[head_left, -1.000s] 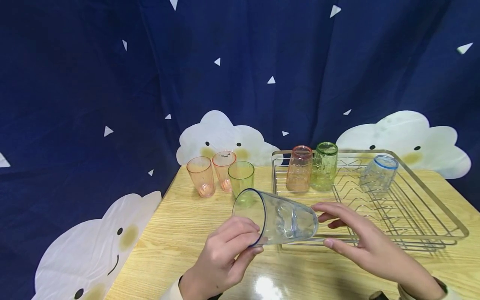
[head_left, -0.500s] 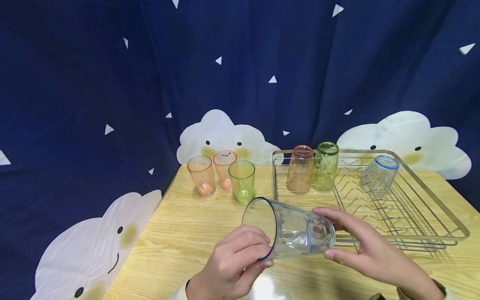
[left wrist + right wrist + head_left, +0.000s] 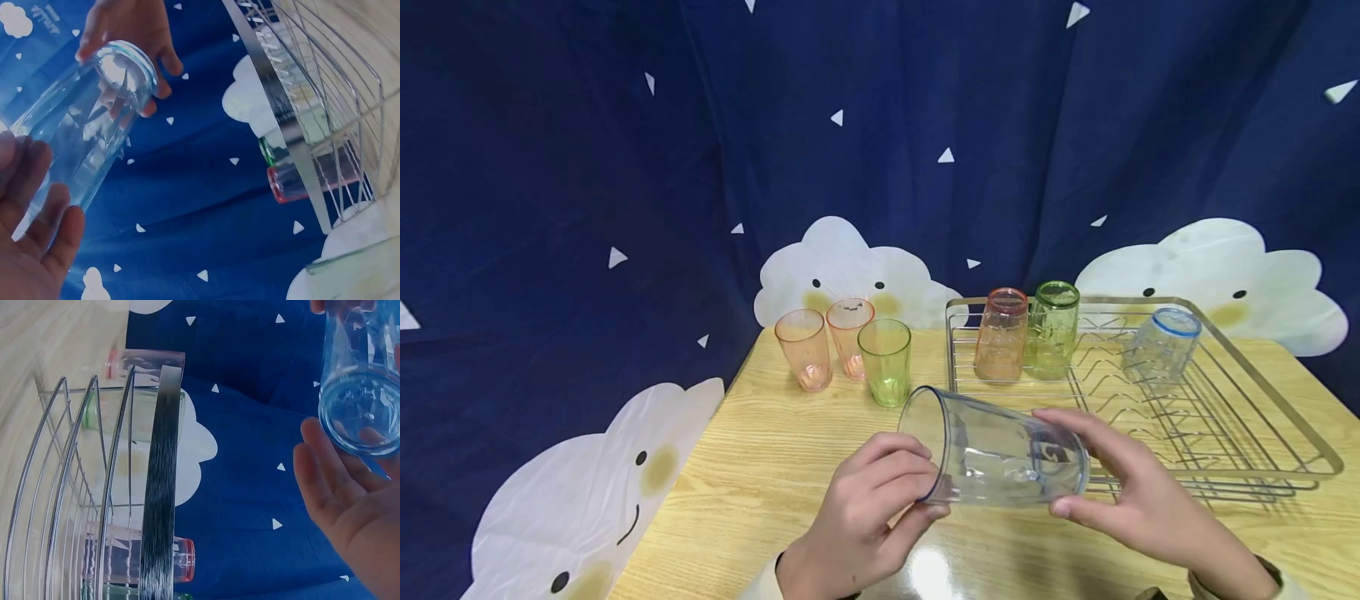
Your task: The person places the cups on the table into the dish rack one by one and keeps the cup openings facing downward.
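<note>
A clear tumbler with a blue rim is held on its side above the table, mouth to the left and base to the right. My left hand pinches its rim, thumb outside and below, fingers over the edge at the mouth. At the base, my right hand holds the tumbler between the fingers above and the thumb underneath. In the right wrist view the thick round base shows right at the right fingertips. The left wrist view has the tumbler slanting between both hands.
A wire dish rack stands at the right, holding upside-down orange, green and blue tumblers. Left of it, two orange tumblers and a green tumbler stand upright on the wooden table. Behind hangs a blue curtain.
The tumbler has moved right, its base now between the right hand's fingers and thumb, which stood apart from it a second ago. The left hand has moved right with the rim.
</note>
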`<state>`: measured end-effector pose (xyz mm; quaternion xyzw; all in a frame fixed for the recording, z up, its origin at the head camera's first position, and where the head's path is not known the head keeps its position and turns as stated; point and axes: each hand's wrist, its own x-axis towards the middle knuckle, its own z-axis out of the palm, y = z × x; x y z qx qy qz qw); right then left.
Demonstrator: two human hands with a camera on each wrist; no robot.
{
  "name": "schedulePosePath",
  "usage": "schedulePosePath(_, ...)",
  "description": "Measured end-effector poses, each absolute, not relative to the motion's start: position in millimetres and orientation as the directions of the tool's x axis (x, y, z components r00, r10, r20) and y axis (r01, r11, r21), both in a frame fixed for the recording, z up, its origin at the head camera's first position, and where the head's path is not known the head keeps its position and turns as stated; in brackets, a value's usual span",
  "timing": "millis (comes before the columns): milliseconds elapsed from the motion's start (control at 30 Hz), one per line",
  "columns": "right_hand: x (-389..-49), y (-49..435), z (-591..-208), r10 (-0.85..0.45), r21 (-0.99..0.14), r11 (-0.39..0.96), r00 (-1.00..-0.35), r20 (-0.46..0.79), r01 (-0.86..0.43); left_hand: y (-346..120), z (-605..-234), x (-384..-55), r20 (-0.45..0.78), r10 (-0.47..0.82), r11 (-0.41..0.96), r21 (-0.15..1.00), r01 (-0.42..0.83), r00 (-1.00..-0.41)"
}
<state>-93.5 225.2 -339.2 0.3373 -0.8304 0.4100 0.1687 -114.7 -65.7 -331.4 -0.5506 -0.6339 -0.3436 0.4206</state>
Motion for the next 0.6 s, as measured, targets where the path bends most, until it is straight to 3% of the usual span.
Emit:
schedulePosePath(367,-95,224,-335,-0.362,-0.599,0.377,-0.708,0.606,-0.706,-68,-348,-121,0.853,0.47,0.262,0.111,0.959,-0.227)
schedulePosePath(600,-96,223,-335,-0.335,-0.66,0.3,-0.724,0.603,-0.688,-67,-353,-122,0.829,0.481,0.278,0.163,0.946,-0.285)
